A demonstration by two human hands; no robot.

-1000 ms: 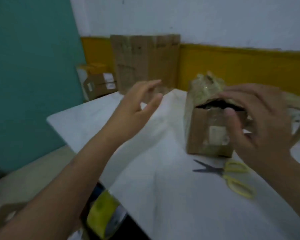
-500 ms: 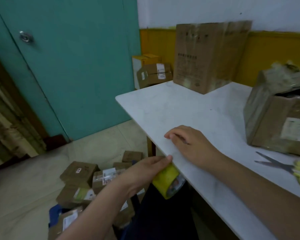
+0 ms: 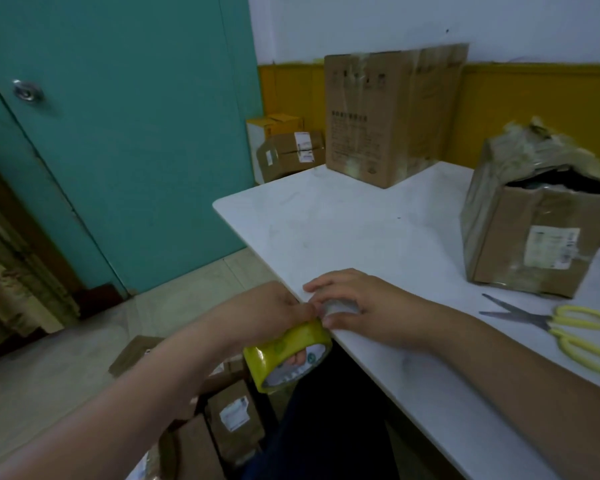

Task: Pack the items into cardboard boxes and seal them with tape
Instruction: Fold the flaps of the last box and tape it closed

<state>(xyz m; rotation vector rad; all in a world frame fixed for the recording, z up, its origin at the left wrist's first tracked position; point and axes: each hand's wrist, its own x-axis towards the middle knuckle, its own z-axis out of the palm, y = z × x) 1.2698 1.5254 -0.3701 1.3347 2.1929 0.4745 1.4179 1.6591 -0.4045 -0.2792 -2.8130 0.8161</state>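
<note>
left hand [image 3: 272,315], right hand [image 3: 366,306] hold tape roll [image 3: 283,346]

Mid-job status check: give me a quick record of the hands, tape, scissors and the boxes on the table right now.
left hand: grips the tape roll beside the table edge, finger through its core
right hand: on the table edge, fingers curled at the roll's top; hold on loose end unclear
scissors: flat on the table, untouched
small box: on the table, top gaping, unsealed
large carton: upright at the table's far end
floor: parcels below
</note>
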